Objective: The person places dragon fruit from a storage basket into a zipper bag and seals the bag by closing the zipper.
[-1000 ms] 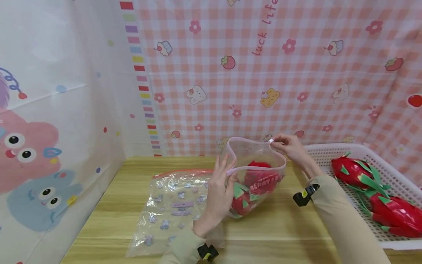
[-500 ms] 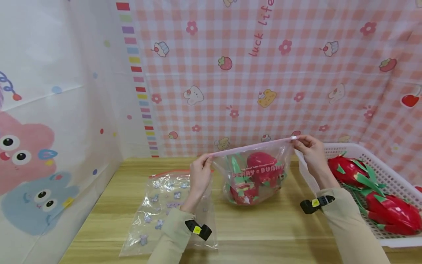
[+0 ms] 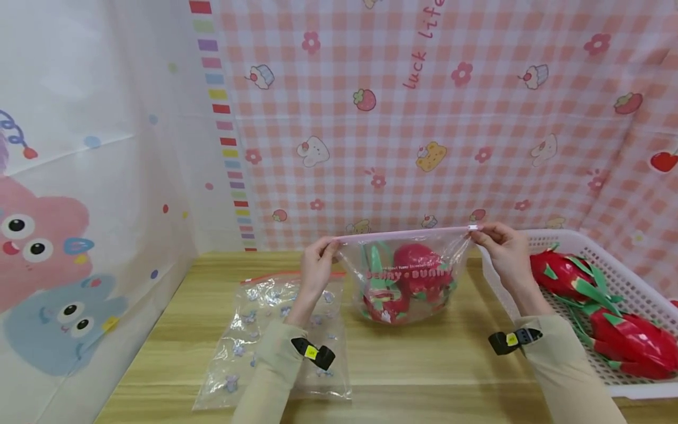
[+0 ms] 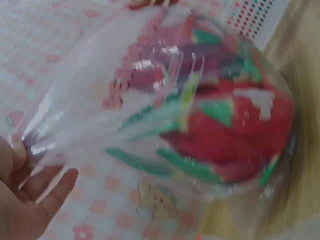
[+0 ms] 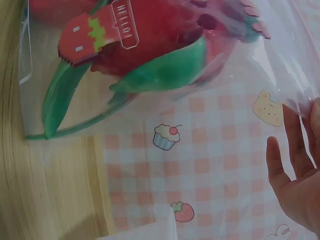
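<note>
In the head view a clear zipper bag [image 3: 455, 259] with pink lettering is held up over the table, its pink top edge drawn straight. Red dragon fruits [image 3: 386, 309] with green leaf tips fill its lower part. My left hand [image 3: 315, 268] pinches the bag's left top corner between thumb and fingers. At the opposite corner, my right hand [image 3: 505, 253] pinches the edge right beside the white slider [image 3: 472, 227]. The left wrist view shows the taut film running from the left hand [image 4: 30, 195] to the fruits. In the right wrist view the film meets the right hand's fingers [image 5: 300, 150].
Flat on the wooden table [image 3: 424, 365] lies another clear zipper bag [image 3: 222, 359] with purple prints and a red top edge, partly under my left forearm. A white perforated basket [image 3: 561, 237] with dragon fruits [image 3: 635, 341] stands at the right. A checked cloth [image 3: 402, 129] hangs behind.
The bag's mouth, gaping a second ago, is now a straight line. My left hand went from spread fingers at the mouth to pinching the left corner; my right hand moved right with the slider.
</note>
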### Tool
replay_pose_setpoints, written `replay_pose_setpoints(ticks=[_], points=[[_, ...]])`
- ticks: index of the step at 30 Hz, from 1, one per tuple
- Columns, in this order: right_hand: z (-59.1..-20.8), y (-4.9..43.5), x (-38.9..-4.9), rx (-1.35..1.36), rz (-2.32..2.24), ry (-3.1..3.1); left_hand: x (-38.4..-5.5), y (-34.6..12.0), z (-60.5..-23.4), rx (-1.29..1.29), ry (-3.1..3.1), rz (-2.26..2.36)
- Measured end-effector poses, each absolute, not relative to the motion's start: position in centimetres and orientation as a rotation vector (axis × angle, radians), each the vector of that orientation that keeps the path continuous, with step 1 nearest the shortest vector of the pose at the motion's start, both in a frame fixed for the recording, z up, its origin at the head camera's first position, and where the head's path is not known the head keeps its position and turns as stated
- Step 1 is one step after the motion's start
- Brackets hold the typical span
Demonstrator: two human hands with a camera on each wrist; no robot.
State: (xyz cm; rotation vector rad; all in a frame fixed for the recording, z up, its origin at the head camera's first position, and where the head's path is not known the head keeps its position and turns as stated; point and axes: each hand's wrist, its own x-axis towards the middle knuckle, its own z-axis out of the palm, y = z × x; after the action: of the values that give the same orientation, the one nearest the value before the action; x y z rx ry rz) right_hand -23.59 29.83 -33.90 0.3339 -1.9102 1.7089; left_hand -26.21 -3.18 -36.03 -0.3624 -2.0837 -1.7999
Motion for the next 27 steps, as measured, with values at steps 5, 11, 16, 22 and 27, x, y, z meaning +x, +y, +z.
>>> replay_pose_setpoints(ticks=[5,11,16,22,27], points=[[-34.5,29.9,-22.8,0.297,1.599,-1.931,-26.2,-3.6,-36.6,-0.456,-2.121,-1.748],[-34.7,29.7,-21.7,0.287,1.462,-1.992,-26.1,-4.0,-36.7,-0.528,-2.109,-1.719],[-34.3,28.9,-21.0,0.328,1.368,-1.998,-26.0,-4.4,-36.3,-0.548,-2.127,-1.647],[-33.7,27.6,-20.6,0.411,1.321,-1.969,-24.8,-3.2,-35.0,-0.530,-2.153,-1.193],[-33.5,26.6,-20.5,0.459,1.166,-1.937,-22.6,0.6,-32.9,-0.607,-2.042,-0.684]])
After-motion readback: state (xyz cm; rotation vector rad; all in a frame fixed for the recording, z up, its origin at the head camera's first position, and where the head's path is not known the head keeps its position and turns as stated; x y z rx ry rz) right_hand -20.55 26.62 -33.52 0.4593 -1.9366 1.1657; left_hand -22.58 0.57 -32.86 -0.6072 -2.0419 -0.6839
